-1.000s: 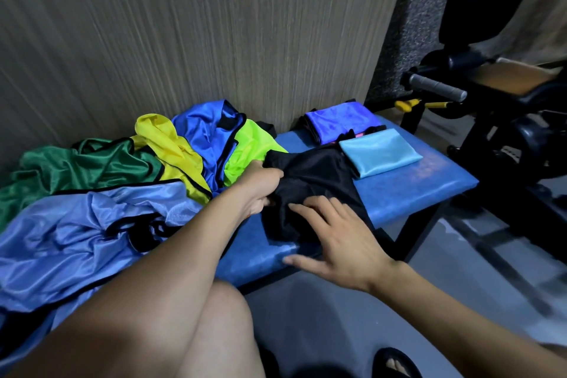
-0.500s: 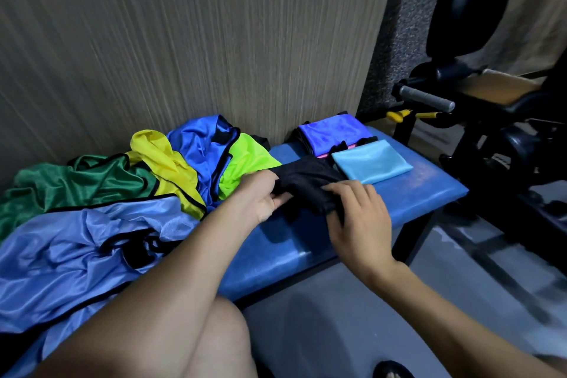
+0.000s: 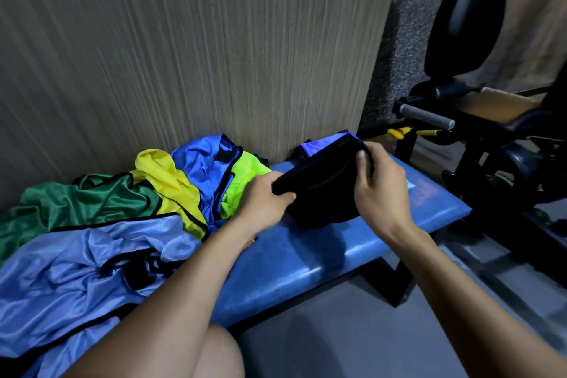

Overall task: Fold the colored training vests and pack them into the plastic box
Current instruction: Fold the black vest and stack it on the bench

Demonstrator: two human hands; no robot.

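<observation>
Setting: gym corner, where a blue padded bench (image 3: pixel 306 258) runs along a wood-grain wall panel (image 3: pixel 184 40) over a grey floor.
Black vest: my folded black vest (image 3: pixel 322 190) is lifted off the far half of the bench, bunched between both my hands.
Left hand: my left hand (image 3: pixel 264 204) pinches the near left corner of the black vest, thumb on top and fingers curled under.
Right hand: my right hand (image 3: pixel 380 184) grips the far right edge of the black vest, fingers wrapped over the fold.
Folded pile: a folded purple-blue vest (image 3: pixel 319 146) lies at the far end of the bench against the wall, mostly hidden by the black vest; a sliver of a light blue folded piece (image 3: pixel 411 186) shows past my right wrist.
Unfolded heap: to my left the loose vests overlap each other on the bench, a lime vest (image 3: pixel 242 181) nearest my left hand, then a royal blue vest (image 3: pixel 202 169), a yellow vest (image 3: pixel 171 184), a green vest (image 3: pixel 76 209), and a pale blue vest (image 3: pixel 76 270) spread nearest me, under my left forearm.
Plastic box: I cannot see it from here.
In the way: my bare knee (image 3: pixel 196 356) fills the bottom edge below my left arm.
Beside the bench: a black exercise machine (image 3: pixel 491 132) with a grey foam handle (image 3: pixel 428 116) and a yellow-tipped pin (image 3: pixel 399 132) stands just off the far right end.
</observation>
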